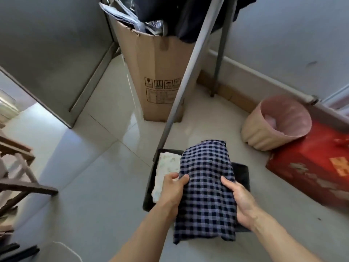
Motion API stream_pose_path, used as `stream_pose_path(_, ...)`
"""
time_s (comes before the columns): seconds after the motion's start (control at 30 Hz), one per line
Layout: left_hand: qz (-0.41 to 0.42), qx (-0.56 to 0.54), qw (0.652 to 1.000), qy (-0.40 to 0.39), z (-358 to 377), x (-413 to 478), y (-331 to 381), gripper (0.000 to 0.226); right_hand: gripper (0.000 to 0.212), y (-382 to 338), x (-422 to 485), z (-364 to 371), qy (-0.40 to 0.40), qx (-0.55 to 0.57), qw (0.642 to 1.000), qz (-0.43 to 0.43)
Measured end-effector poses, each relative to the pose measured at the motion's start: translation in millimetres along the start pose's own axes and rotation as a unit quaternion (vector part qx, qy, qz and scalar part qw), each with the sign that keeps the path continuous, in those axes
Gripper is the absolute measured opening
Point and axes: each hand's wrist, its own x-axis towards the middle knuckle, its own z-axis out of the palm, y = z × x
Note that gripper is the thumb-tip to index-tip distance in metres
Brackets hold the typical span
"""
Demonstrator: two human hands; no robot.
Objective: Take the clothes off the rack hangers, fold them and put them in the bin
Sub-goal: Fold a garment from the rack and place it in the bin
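Note:
A folded blue-and-white checked garment lies over the black bin on the floor. My left hand grips its left edge, thumb on top. My right hand holds its right edge, fingers curled round the side. A folded white patterned cloth sits in the left part of the bin. Dark clothes hang from the grey metal rack at the top.
A tall cardboard box stuffed with papers stands behind the rack leg. A pink waste basket and a red box are on the right. Wooden furniture stands at the left. The floor is glossy tile.

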Motion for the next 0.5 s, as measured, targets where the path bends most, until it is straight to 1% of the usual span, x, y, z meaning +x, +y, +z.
stream_pose_path(0.03, -0.023, -0.016, 0.999, -0.022, -1.1, 6.3, -9.0, 0.081, 0.032, 4.5, 5.0, -6.2, -0.006, -0.002, 1.0, 0.009)
stream_pose_path(0.07, -0.041, -0.03, 0.998, -0.044, -0.3, 15.0, -17.9, 0.092, 0.03, 9.6, 13.3, -13.6, -0.016, -0.004, 1.0, 0.018)
stream_pose_path(0.1, -0.059, -0.045, 0.995, -0.069, -1.2, 22.5, -22.8, 0.091, 0.028, 11.6, 19.1, -19.0, -0.03, -0.013, 0.999, 0.027)
stream_pose_path(0.2, -0.117, -0.079, 0.983, -0.119, -3.6, 44.1, -32.1, 0.071, 0.03, 10.4, 33.2, -28.3, -0.076, -0.059, 0.993, 0.066)
stream_pose_path(0.27, -0.116, -0.104, 0.979, -0.132, -7.5, 55.9, -36.5, 0.073, 0.037, 7.2, 44.0, -33.3, -0.104, -0.088, 0.986, 0.091)
stream_pose_path(0.3, -0.104, -0.102, 0.979, -0.141, -10.8, 61.5, -37.9, 0.082, 0.036, 5.2, 49.0, -35.1, -0.112, -0.105, 0.983, 0.101)
stream_pose_path(0.37, -0.085, -0.044, 0.979, -0.178, -19.6, 68.8, -36.7, 0.106, 0.021, 0.9, 58.8, -37.0, -0.126, -0.128, 0.977, 0.119)
stream_pose_path(0.4, -0.083, -0.005, 0.974, -0.21, -23.7, 70.0, -34.6, 0.111, 0.015, -1.0, 64.3, -37.9, -0.134, -0.134, 0.973, 0.13)
stream_pose_path(0.47, -0.075, 0.052, 0.963, -0.253, -29.7, 71.5, -31.2, 0.107, 0.016, -6.1, 73.0, -38.4, -0.144, -0.161, 0.965, 0.146)
stream_pose_path(0.5, -0.067, 0.071, 0.963, -0.252, -31.4, 72.2, -30.5, 0.103, 0.021, -7.9, 77.8, -38.3, -0.147, -0.186, 0.961, 0.141)
